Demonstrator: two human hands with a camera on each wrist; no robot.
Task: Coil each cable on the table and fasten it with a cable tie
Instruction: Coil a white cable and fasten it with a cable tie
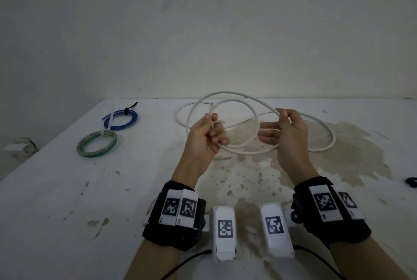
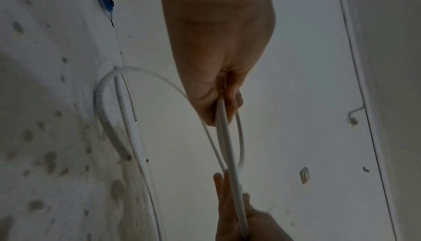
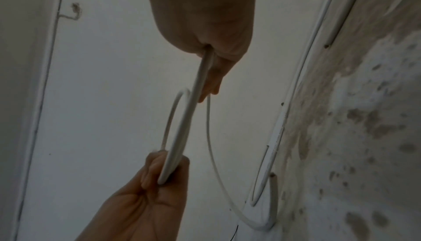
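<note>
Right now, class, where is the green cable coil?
In the head view, the green cable coil lies on the table's left side, just nearer than the blue coil.

White cable [image 1: 257,119] partly looped, lifted; blue coil [image 1: 120,119], green coil [image 1: 97,146] tied.

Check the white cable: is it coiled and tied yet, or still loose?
Loose, partly coiled. The left hand and right hand hold one loop of the white cable off the table; the rest sprawls untied.
</note>
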